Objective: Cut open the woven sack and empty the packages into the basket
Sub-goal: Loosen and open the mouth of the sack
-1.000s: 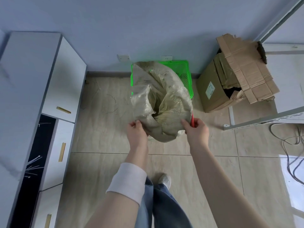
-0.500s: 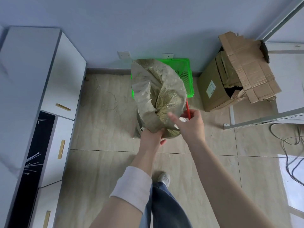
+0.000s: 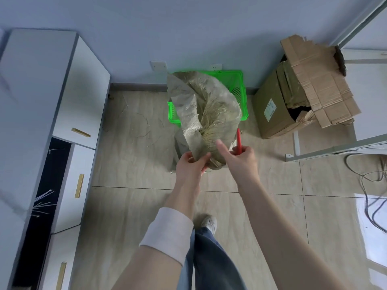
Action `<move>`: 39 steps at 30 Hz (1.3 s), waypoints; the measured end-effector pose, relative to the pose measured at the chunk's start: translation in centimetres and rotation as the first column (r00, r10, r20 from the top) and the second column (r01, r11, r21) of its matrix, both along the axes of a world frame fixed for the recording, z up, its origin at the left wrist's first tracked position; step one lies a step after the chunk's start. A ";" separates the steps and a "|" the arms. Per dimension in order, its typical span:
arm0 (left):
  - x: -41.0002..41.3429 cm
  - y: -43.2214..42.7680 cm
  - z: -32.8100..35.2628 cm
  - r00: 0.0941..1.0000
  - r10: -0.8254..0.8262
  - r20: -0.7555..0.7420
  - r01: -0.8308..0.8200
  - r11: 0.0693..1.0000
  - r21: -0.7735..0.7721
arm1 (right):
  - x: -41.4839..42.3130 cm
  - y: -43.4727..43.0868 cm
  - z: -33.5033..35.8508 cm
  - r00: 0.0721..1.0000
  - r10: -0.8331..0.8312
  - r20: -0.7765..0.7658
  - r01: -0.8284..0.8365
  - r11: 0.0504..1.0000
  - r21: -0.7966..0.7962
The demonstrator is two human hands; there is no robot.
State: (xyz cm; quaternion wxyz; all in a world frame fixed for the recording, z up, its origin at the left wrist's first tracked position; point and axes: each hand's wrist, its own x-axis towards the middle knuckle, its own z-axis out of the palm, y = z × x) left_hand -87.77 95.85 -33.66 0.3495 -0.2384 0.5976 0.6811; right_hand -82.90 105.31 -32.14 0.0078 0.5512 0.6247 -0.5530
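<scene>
sack: woven sack [image 3: 209, 109] held upended at frame centre over green basket [image 3: 240, 80], packages not seen | left hand [image 3: 189, 166]: regripped at sack's near end | right hand [image 3: 240, 160]: lifted off sack, red cutter [image 3: 238, 141] gripped, forefinger extended | task: emptying judged nearly finished

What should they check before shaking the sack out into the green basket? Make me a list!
1. Sack is above the green basket: ok.
2. Left hand grips the sack's near end: ok.
3. Right hand is free to help: not ok, it holds the red cutter.
4. Cutter blade is tucked away: cannot tell.
5. Sack's opening points down: cannot tell, it is hidden.
</scene>
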 end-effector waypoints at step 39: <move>-1.0 1.2 -1.0 0.960 0.064 0.271 -0.132 0.961 0.242 | 1.7 -1.7 2.5 0.850 0.494 0.181 -0.526 0.812 0.252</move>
